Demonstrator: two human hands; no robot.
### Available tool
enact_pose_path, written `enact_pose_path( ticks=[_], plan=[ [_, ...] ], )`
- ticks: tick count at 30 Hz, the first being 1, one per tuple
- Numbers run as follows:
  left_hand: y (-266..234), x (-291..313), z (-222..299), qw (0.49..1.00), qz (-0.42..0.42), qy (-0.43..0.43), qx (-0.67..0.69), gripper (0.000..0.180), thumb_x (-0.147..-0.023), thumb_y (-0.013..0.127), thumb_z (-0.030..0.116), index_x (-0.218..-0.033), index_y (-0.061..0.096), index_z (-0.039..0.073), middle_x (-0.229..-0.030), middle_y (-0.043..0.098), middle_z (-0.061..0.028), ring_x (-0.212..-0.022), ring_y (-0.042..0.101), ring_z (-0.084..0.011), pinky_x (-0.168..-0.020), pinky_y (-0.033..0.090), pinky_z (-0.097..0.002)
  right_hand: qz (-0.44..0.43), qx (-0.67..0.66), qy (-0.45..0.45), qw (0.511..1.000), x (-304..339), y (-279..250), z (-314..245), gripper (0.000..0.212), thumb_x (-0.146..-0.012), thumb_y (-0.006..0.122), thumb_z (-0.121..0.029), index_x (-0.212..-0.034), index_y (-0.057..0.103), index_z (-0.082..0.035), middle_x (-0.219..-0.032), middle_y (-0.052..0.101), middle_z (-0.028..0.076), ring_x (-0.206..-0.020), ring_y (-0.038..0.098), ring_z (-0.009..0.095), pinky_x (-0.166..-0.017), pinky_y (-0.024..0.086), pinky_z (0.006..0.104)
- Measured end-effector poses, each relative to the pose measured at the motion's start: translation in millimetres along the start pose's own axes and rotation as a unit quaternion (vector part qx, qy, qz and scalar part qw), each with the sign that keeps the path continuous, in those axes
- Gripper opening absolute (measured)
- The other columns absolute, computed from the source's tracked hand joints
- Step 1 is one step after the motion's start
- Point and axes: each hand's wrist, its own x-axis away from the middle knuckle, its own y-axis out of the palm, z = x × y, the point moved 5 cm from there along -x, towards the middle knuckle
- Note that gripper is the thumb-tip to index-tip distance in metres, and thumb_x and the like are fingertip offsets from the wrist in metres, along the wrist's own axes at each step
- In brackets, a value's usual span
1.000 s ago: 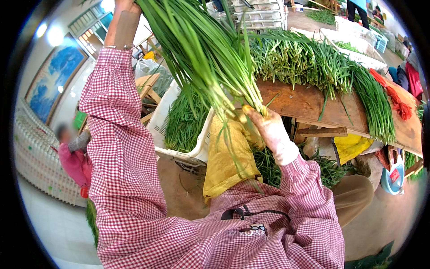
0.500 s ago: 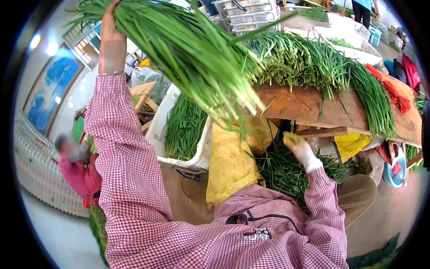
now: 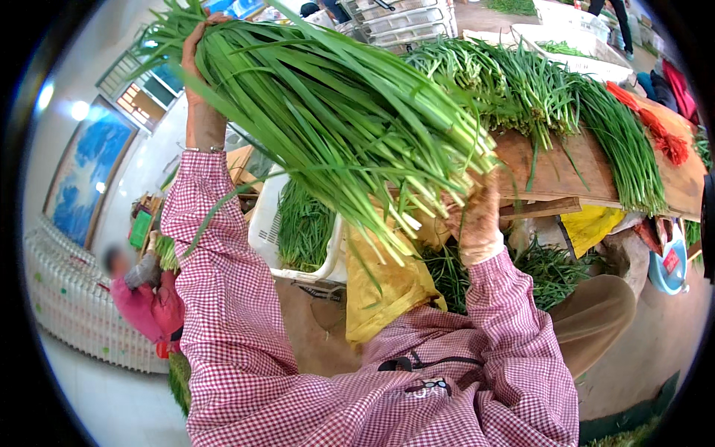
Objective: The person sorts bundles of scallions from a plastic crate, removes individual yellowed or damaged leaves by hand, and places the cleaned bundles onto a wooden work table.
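A large bunch of garlic chives (image 3: 335, 112) is held up before me, leaves to the upper left and pale cut ends to the lower right. My left hand (image 3: 195, 63) is closed around its leafy end, with some fingers hidden by the leaves. At the pale stem ends is my right hand (image 3: 480, 220), its fingers bent against them and partly covered by stems. Below the bunch, loose green leaves (image 3: 551, 272) lie in a heap by my lap, beside a yellow cloth (image 3: 387, 298) over my leg.
A wooden table (image 3: 551, 175) carries more chive bundles (image 3: 618, 149) and red ties (image 3: 663, 141). To the left stands a white crate (image 3: 264, 238) with greens. Stacked crates (image 3: 406, 22) rise behind. Another person (image 3: 145, 298) sits at far left; a light-blue basin (image 3: 669, 264) is at right.
My right hand has risen from beside the leaf heap to the stem ends. The chive bunch has moved slightly right and down, with my left hand still gripping it.
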Motion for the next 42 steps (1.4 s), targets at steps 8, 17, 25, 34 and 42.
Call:
enact_pose_path(
  ticks=[8, 17, 25, 34, 42],
  plan=[
    [-3.4, -27.2, -24.8, 0.993, -0.089, -0.057, 0.050, 0.029, -0.081, 0.047, 0.012, -0.108, 0.042, 0.001, -0.094, 0.052, -0.0060, -0.091, 0.049, -0.0174, -0.098, 0.031, -0.0424, -0.126, 0.088, -0.043, 0.987, -9.1, 4.3, -35.6, 0.049, -0.080, 0.057, -0.031, -0.118, 0.043, -0.003, -0.118, 0.047, 0.009, -0.108, 0.045, 0.017, -0.093, 0.035, 0.0315],
    [37.8, -7.9, -7.5, 0.992, -0.090, -0.028, 0.087, 0.023, -0.083, 0.046, 0.014, -0.102, 0.042, 0.003, -0.085, 0.047, -0.0030, -0.084, 0.050, -0.0124, -0.100, 0.027, -0.0448, -0.188, 0.134, 0.018, 0.973, -14.9, 31.4, -45.0, 0.039, -0.078, 0.058, -0.025, -0.109, 0.051, -0.001, -0.107, 0.055, 0.007, -0.099, 0.051, 0.014, -0.086, 0.039, 0.0255],
    [37.1, 4.8, 1.6, 0.996, -0.031, 0.016, 0.078, 0.031, -0.083, 0.046, 0.016, -0.111, 0.038, 0.005, -0.082, 0.043, -0.0001, -0.082, 0.048, -0.0106, -0.100, 0.027, -0.0432, -0.204, 0.142, -0.019, 0.968, -13.6, 37.7, -37.7, 0.034, -0.082, 0.054, -0.028, -0.106, 0.054, -0.004, -0.104, 0.056, 0.006, -0.095, 0.052, 0.015, -0.084, 0.040, 0.0270],
    [20.3, 3.1, 6.2, 0.988, -0.060, 0.003, 0.140, 0.025, -0.080, 0.046, 0.012, -0.104, 0.041, 0.005, -0.080, 0.042, -0.0013, -0.079, 0.047, -0.0127, -0.097, 0.030, -0.0421, -0.084, -0.075, -0.009, 0.994, -5.2, 26.7, -21.9, 0.039, -0.079, 0.057, -0.028, -0.111, 0.051, -0.007, -0.104, 0.056, 0.005, -0.089, 0.055, 0.015, -0.077, 0.046, 0.0282],
    [-32.5, -24.6, 10.9, 0.998, 0.024, -0.042, 0.035, 0.010, -0.081, 0.045, 0.016, -0.082, 0.040, 0.007, -0.079, 0.042, -0.0027, -0.080, 0.047, -0.0128, -0.097, 0.028, -0.0340, -0.408, -0.224, -0.071, 0.882, -17.0, -8.1, -19.1, 0.028, -0.083, 0.052, -0.027, -0.109, 0.049, -0.015, -0.098, 0.059, 0.005, -0.089, 0.058, 0.017, -0.087, 0.039, 0.0414]
  ],
)
